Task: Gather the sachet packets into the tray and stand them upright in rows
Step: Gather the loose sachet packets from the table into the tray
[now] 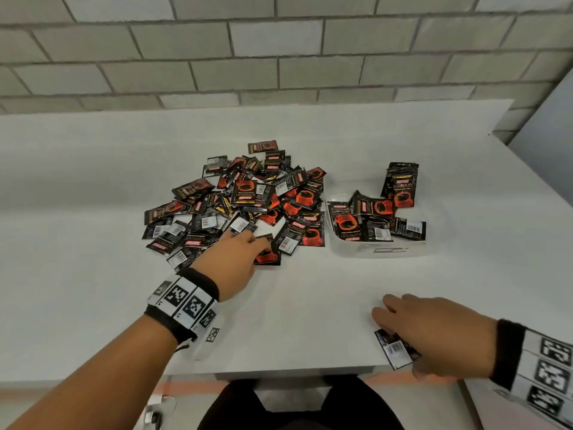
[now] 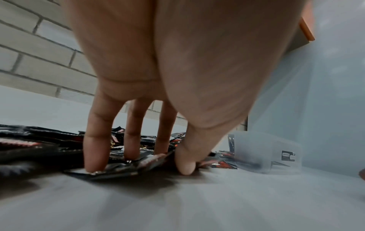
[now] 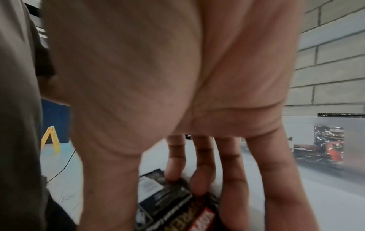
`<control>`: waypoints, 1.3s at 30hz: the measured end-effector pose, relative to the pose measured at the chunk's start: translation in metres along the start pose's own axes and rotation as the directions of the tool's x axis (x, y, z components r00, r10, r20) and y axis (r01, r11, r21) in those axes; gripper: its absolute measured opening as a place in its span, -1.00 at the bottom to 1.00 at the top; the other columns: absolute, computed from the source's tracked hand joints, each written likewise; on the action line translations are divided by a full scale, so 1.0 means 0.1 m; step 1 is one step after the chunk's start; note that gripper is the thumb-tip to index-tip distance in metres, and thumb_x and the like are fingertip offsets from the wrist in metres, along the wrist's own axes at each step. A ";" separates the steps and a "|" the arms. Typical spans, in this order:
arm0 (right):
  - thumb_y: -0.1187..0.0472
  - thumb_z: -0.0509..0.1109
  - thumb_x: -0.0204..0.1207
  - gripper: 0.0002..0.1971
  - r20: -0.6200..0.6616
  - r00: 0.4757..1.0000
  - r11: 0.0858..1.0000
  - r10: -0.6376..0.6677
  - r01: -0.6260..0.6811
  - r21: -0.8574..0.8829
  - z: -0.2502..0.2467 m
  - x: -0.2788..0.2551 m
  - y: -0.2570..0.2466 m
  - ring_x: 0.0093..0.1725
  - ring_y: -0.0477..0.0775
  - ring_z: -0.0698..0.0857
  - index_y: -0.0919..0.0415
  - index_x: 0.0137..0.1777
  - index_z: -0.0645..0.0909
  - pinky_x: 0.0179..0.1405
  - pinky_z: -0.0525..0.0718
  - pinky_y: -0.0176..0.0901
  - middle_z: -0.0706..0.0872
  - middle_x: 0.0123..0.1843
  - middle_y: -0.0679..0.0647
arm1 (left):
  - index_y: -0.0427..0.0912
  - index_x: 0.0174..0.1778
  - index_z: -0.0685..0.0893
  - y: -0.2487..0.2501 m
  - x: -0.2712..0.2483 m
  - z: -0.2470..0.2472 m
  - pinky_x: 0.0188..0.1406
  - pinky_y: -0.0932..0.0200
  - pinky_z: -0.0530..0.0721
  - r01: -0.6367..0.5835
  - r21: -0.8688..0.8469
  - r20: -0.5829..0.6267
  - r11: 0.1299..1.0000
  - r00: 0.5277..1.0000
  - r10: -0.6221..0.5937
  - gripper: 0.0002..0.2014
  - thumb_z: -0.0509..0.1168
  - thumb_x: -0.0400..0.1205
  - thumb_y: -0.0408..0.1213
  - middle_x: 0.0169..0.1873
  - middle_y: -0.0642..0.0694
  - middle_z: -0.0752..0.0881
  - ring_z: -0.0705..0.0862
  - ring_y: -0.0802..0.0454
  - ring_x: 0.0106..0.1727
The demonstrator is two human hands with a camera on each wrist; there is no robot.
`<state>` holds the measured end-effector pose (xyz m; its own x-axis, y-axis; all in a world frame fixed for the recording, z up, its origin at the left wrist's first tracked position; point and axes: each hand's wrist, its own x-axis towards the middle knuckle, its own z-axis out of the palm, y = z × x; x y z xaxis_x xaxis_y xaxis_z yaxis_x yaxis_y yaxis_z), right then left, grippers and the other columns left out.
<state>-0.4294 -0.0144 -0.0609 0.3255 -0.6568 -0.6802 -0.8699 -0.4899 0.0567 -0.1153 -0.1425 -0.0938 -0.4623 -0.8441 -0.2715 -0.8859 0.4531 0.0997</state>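
Observation:
A loose pile of black-and-red coffee sachets point(image 1: 235, 200) lies mid-table. To its right stands a clear plastic tray point(image 1: 350, 248) with several sachets in it; a few stand upright at its back right point(image 1: 403, 187), the others lie tumbled. My left hand point(image 1: 257, 246) is at the pile's near edge, thumb and fingers point(image 2: 94, 156) pinching one sachet point(image 2: 128, 166) against the table. My right hand point(image 1: 400, 336) hovers near the table's front edge and grips a small stack of sachets point(image 1: 395, 349) between thumb and fingers point(image 3: 175, 168). The tray point(image 2: 276, 156) sits just right of the left hand.
The white table point(image 1: 93, 243) butts against a grey block wall point(image 1: 279, 57). Its front edge point(image 1: 294, 369) runs just under the right hand. A grey panel point(image 1: 545, 144) stands at the far right. My lap is below the table edge.

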 end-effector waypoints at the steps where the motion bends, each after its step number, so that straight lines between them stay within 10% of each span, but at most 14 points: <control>1: -0.05 0.53 0.45 -0.44 -0.020 1.000 1.000 -0.007 0.008 0.029 -0.02 0.00 0.01 0.09 0.07 0.53 -0.04 0.32 0.31 -0.13 0.44 0.00 0.41 0.24 -0.07 | 0.15 0.62 0.37 0.00 0.00 -0.01 0.43 -0.06 0.55 0.001 0.002 -0.010 1.000 1.000 -0.001 -0.52 0.18 0.78 -0.29 0.44 -0.03 0.51 0.47 -0.22 0.40; 7: 0.08 0.31 0.63 -0.94 -0.284 0.958 0.980 -0.043 0.096 0.176 -0.52 0.03 0.20 -0.09 -0.09 0.59 -0.10 0.02 0.48 -0.07 0.57 -0.11 0.60 -0.06 -0.22 | 0.07 0.52 0.56 0.00 0.01 -0.07 0.21 0.07 0.61 0.010 -0.059 -0.078 0.998 0.997 -0.015 -0.57 0.15 0.76 -0.36 0.25 -0.12 0.71 0.66 -0.12 0.23; 13: 0.10 0.42 0.63 -0.90 -0.767 0.613 0.968 0.187 0.018 0.251 -1.01 0.43 0.52 -0.13 0.09 0.66 0.09 0.07 0.65 -0.20 0.53 -0.07 0.63 -0.10 -0.02 | 0.05 0.38 0.75 -0.05 -0.01 -0.09 0.33 0.01 0.63 -0.007 -0.145 -0.150 0.989 0.989 -0.015 -0.59 0.23 0.71 -0.42 0.23 -0.07 0.80 0.72 -0.09 0.27; 17: -0.08 0.55 0.48 -0.50 -0.568 0.753 0.935 0.332 -0.183 0.303 -0.94 0.76 0.60 0.10 0.22 0.66 0.16 0.31 0.56 0.00 0.60 -0.04 0.63 0.11 0.13 | -0.06 0.16 0.87 -0.13 -0.06 -0.15 0.24 0.12 0.68 -0.052 -0.234 -0.303 0.971 0.953 -0.022 -0.67 0.29 0.66 -0.48 0.06 -0.08 0.86 0.78 -0.05 0.05; 22: -0.24 0.54 0.44 -0.50 -0.725 0.647 0.850 0.236 0.224 0.477 -1.08 0.83 0.23 0.04 0.00 0.67 -0.08 0.30 0.59 0.04 0.68 -0.06 0.61 0.05 -0.09 | 0.05 0.04 0.89 -0.17 -0.13 -0.37 -0.19 0.36 0.71 -0.065 -0.409 -0.483 0.910 0.862 -0.155 -0.74 0.41 0.64 -0.40 -0.05 0.05 0.86 0.72 0.26 -0.31; 26: -0.27 0.69 0.22 -0.09 -0.730 0.675 0.611 0.107 0.535 0.583 -1.24 0.84 -0.21 0.23 -0.24 0.63 -0.36 0.54 0.31 0.10 0.72 -0.24 0.56 0.31 -0.24 | 0.18 0.02 0.88 -0.04 -0.14 -0.54 -0.23 0.19 0.75 -0.161 -0.579 -0.484 0.800 0.857 -0.178 -0.78 0.48 0.61 -0.28 -0.23 0.09 0.87 0.80 0.15 -0.29; 30: 0.10 0.67 0.44 -0.12 -0.829 0.558 0.607 0.046 0.643 0.467 -1.21 1.05 -0.46 0.51 -0.24 0.48 -0.14 0.67 0.26 0.51 0.46 -0.30 0.50 0.55 -0.17 | -0.08 -0.05 0.85 0.14 -0.10 -0.65 0.07 0.15 0.78 -0.272 -0.802 -0.427 0.532 0.884 -0.191 -0.77 0.44 0.57 -0.51 -0.08 0.03 0.88 0.86 0.09 -0.05; 33: 0.31 0.51 0.58 -0.24 -0.849 0.513 0.647 0.123 0.608 0.461 -1.17 1.14 -0.48 0.54 -0.14 0.51 -0.05 0.71 0.27 0.54 0.50 -0.15 0.55 0.57 -0.09 | -0.22 -0.04 0.74 0.22 -0.08 -0.66 -0.21 0.33 0.72 -0.228 -0.916 -0.310 0.330 0.924 -0.224 -0.76 0.33 0.59 -0.65 -0.11 -0.10 0.80 0.81 0.18 -0.23; 37: 0.33 0.37 0.67 -0.38 -0.813 0.581 0.742 0.044 0.525 0.416 -1.17 1.05 -0.37 0.17 -0.23 0.67 -0.13 0.66 0.36 0.13 0.62 -0.35 0.72 0.33 -0.13 | -0.18 0.29 0.50 0.16 -0.04 -0.69 -0.09 0.10 0.81 -0.142 -0.990 -0.143 0.015 0.976 -0.166 -0.55 0.40 0.56 -0.62 0.05 -0.20 0.74 0.82 -0.02 -0.04; 39: 0.28 0.31 0.69 -0.55 -0.808 0.582 0.810 0.094 0.427 0.402 -1.17 0.96 -0.22 -0.06 -0.07 0.71 -0.12 0.52 0.51 -0.12 0.63 -0.16 0.76 0.09 -0.17 | -0.05 0.37 0.53 -0.01 -0.06 -0.70 0.07 -0.16 0.82 -0.102 -0.993 -0.107 0.061 0.990 -0.088 -0.41 0.52 0.44 -0.43 0.15 -0.19 0.76 0.82 -0.14 0.11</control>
<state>-0.3353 -0.1336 -0.0417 0.4073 -0.8912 0.1997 -0.7143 -0.4471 -0.5384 -0.1141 -0.1583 -0.0249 -0.3837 -0.9067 -0.1754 -0.0455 -0.1712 0.9842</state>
